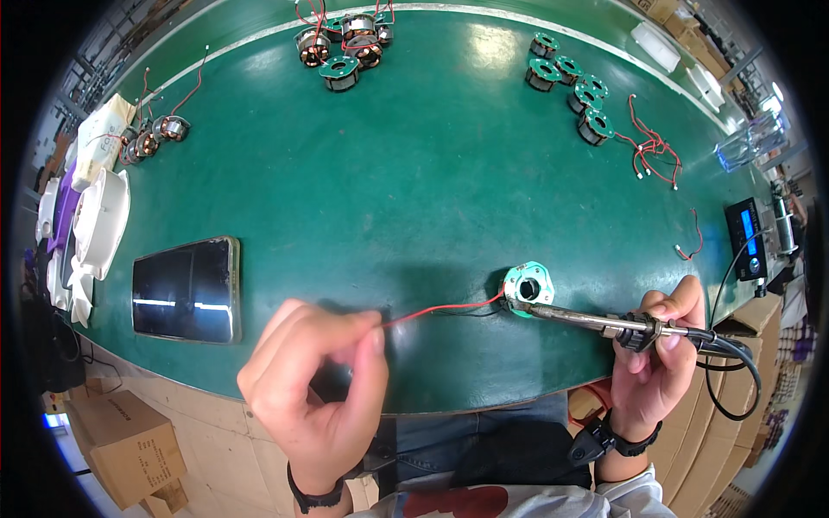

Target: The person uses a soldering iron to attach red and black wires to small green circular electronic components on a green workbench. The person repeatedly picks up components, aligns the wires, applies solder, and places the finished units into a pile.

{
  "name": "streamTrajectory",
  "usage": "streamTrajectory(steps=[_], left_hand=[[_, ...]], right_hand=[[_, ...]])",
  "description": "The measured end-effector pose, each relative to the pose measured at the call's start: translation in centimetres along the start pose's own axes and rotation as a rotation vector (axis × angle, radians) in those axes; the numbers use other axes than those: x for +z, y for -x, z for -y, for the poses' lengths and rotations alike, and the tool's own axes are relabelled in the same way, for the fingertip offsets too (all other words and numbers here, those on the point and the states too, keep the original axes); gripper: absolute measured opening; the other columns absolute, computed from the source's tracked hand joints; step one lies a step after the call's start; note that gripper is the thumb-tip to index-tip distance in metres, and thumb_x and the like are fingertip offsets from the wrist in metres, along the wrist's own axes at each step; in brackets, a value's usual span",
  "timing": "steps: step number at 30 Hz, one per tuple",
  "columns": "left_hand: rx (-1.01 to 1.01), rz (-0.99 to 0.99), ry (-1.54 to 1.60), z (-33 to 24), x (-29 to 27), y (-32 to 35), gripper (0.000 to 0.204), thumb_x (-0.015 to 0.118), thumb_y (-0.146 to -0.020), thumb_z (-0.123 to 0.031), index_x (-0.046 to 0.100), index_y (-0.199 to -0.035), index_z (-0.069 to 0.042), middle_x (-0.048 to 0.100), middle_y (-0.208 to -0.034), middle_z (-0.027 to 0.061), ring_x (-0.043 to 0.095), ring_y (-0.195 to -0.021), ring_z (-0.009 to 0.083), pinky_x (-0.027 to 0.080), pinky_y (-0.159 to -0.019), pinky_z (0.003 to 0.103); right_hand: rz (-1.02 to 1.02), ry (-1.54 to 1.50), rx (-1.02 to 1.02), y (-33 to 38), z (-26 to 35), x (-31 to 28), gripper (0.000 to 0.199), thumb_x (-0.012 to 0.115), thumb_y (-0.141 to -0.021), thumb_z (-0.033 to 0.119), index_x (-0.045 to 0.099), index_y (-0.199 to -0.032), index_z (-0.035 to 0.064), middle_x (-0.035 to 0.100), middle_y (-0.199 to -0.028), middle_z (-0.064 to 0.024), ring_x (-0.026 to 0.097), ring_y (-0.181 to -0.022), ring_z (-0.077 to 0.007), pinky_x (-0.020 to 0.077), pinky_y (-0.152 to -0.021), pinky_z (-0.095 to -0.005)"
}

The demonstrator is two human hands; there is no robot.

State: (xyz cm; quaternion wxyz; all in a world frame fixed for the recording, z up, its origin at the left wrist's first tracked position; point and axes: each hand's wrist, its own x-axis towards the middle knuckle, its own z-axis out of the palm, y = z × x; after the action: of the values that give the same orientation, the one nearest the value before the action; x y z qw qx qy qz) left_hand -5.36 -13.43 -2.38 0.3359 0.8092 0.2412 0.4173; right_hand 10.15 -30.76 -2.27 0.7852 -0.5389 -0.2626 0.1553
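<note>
My left hand point(324, 380) pinches the end of a red wire point(440, 307) between thumb and forefinger. The wire runs right to a motor stator with a green circuit board point(528, 285) lying on the green table; a dark wire runs beside it. In my right hand point(661, 354) is a soldering iron point(596, 321), gripped by its dark collar and metal shaft. Its tip points left and meets the board's lower left edge, near where the red wire ends. The exact contact at the tip is too small to make out.
A phone point(186, 290) lies at the left, near white spools point(104, 224). Wired motors point(155, 136) stand farther back, with more stators point(340, 72) behind. Several green-topped stators point(594, 126) and red wires point(654, 151) lie at right, near a soldering station point(746, 240) joined by a black cable.
</note>
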Motion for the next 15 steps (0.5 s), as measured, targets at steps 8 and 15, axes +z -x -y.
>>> streamTrajectory(steps=[8, 15], left_hand=[[0.01, -0.012, 0.039, 0.18, -0.08, 0.05, 0.012, 0.061, -0.063, 0.011, 0.059, -0.071, 0.002, 0.053, -0.056, 0.0061, 0.044, -0.048, 0.0145, 0.032, -0.046, 0.024], [0.075, -0.013, 0.104, 0.28, -0.19, 0.12, 0.012, 0.062, -0.061, 0.01, 0.059, -0.071, 0.003, 0.054, -0.057, 0.0064, 0.045, -0.046, 0.0145, 0.033, -0.046, 0.024]], right_hand=[[0.006, 0.003, -0.013, 0.06, -0.06, -0.04, 0.021, 0.054, -0.079, 0.013, 0.036, -0.082, 0.0031, 0.04, -0.066, -0.0027, 0.03, -0.039, -0.0007, 0.0284, -0.035, -0.0118], [-0.007, 0.009, -0.01, -0.04, 0.08, 0.25, 0.022, 0.055, -0.079, 0.013, 0.035, -0.082, 0.0035, 0.04, -0.066, -0.0028, 0.03, -0.04, -0.0007, 0.0291, -0.035, -0.012]])
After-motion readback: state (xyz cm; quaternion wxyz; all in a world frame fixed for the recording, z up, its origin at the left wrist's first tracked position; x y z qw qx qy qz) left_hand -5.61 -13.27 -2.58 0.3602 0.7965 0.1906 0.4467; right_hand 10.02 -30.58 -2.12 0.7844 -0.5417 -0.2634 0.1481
